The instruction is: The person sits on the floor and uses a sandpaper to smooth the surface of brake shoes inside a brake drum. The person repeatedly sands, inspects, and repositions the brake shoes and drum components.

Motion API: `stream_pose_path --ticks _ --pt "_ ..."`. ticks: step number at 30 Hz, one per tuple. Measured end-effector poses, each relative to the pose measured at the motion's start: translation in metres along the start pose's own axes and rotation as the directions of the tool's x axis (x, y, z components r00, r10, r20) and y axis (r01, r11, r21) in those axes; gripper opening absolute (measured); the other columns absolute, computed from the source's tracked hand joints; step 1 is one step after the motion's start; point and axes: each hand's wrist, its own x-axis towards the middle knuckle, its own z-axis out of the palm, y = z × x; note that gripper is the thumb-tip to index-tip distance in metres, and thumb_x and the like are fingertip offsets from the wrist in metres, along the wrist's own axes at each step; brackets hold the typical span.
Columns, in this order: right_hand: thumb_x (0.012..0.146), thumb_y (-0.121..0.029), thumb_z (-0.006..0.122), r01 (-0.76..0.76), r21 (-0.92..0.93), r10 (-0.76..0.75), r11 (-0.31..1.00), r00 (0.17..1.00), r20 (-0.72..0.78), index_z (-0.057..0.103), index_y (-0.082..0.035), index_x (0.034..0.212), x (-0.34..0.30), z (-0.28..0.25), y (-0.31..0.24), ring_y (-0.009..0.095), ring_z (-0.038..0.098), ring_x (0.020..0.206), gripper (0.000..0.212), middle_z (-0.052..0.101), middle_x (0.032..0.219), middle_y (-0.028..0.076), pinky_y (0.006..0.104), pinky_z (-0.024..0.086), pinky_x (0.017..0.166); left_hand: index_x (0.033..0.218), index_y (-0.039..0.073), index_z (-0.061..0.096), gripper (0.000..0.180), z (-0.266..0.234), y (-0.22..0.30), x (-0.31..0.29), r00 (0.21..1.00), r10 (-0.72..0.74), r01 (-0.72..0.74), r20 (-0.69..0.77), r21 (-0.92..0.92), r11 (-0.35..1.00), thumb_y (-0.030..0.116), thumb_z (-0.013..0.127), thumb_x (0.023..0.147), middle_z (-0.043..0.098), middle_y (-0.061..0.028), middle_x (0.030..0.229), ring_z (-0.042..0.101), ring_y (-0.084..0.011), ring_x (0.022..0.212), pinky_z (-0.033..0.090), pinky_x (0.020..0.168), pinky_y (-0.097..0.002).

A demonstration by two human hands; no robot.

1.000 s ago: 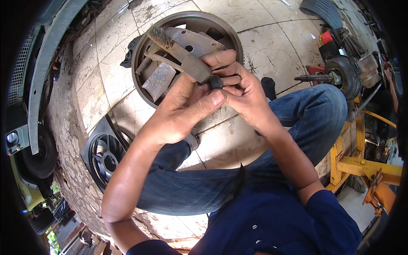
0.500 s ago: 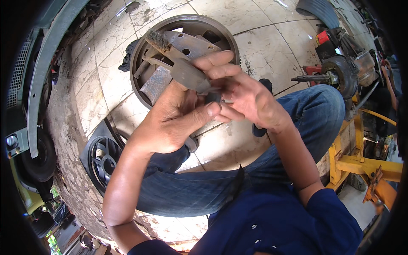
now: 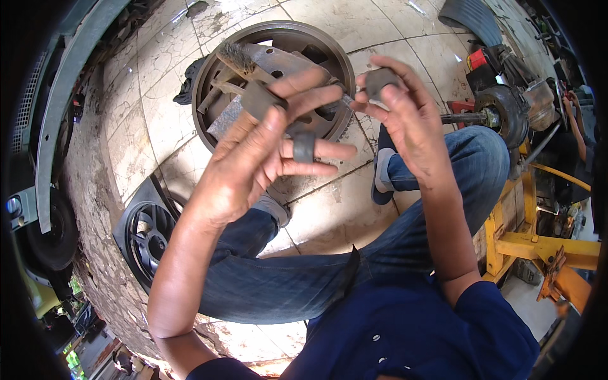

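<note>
My left hand [image 3: 244, 149] pinches a dull grey-brown block-like part [image 3: 261, 100] between thumb and forefinger. A dark ring-shaped piece [image 3: 304, 147] sits around one of its outstretched fingers. My right hand [image 3: 411, 117], raised to the right, grips a similar dull grey part [image 3: 381, 82] between thumb and fingers. A short metal shank [image 3: 347, 101] shows at the fingertips of that hand, though I cannot tell what it belongs to. Beyond the hands a large round metal wheel [image 3: 345, 60] lies on the floor. On it rest a worn bristle brush [image 3: 235, 58] and flat metal plates [image 3: 288, 58].
A black fan in a frame [image 3: 147, 234] stands by my left knee. To the right are a machine part with a shaft [image 3: 500, 117] and a yellow metal stand [image 3: 544, 249]. A black cloth [image 3: 190, 81] lies left of the wheel on the tiled floor [image 3: 329, 218].
My hands were together around the grey-brown parts and have moved apart. The right hand has gone up and right with one part; the left keeps another, and the dark ring now shows plainly.
</note>
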Motion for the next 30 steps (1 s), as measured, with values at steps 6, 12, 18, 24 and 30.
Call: stream_pose_path --ticks 6,12,18,24,30 --pt "0.095 -0.023 0.053 -0.139 0.177 0.142 0.974 0.990 -0.003 0.051 -0.003 0.120 -0.007 0.013 0.010 0.016 0.056 0.077 0.032 0.061 0.103 0.012 0.0285 0.043 0.067 0.154 0.013 0.020 0.064 0.000 0.000 0.006 0.995 0.089 -0.093 -0.038 -0.125 0.988 0.045 0.039 0.102 0.026 -0.0258 0.154 0.046 -0.0486 0.129 0.037 0.110 -0.0582" --pt "0.094 -0.017 0.039 -0.162 0.025 0.161 0.986 0.986 0.035 0.057 -0.004 0.110 -0.012 0.025 0.014 0.010 0.049 0.066 0.028 0.059 0.089 0.004 0.0244 0.042 0.058 0.155 0.013 0.018 0.064 0.001 -0.003 0.004 0.991 0.136 -0.127 0.012 -0.301 0.945 0.044 0.038 0.102 0.017 -0.0234 0.158 0.033 -0.0507 0.137 0.030 0.113 -0.0590" --pt "0.087 -0.010 0.066 -0.041 -0.104 0.060 0.994 0.981 0.185 0.069 -0.003 0.107 -0.014 0.027 0.017 0.015 0.060 0.097 0.022 0.064 0.108 0.002 0.0286 0.049 0.079 0.154 0.010 0.019 0.070 0.000 -0.003 0.003 0.993 0.018 0.008 0.119 -0.218 0.976 0.047 0.041 0.100 0.015 -0.0234 0.159 0.033 -0.0421 0.141 0.036 0.110 -0.0567" --pt "0.082 -0.016 0.078 -0.040 -0.254 0.089 0.966 0.979 0.184 0.071 -0.002 0.106 -0.005 0.021 0.013 0.014 0.062 0.100 0.029 0.068 0.109 0.004 0.0277 0.050 0.082 0.153 0.009 0.026 0.068 -0.004 -0.002 -0.002 0.988 0.028 -0.009 0.155 -0.122 0.992 0.048 0.042 0.099 0.015 -0.0252 0.158 0.029 -0.0435 0.142 0.037 0.109 -0.0576" --pt "0.085 -0.018 0.076 -0.004 -0.290 0.050 0.957 0.988 0.149 0.065 -0.003 0.120 0.002 0.004 -0.006 0.012 0.064 0.090 0.039 0.068 0.100 0.003 0.0249 0.051 0.081 0.148 0.003 0.032 0.065 -0.017 0.013 -0.009 0.992 -0.033 0.031 0.123 0.020 0.999 0.047 0.039 0.101 0.032 -0.0319 0.149 0.046 -0.0498 0.128 0.043 0.104 -0.0549"
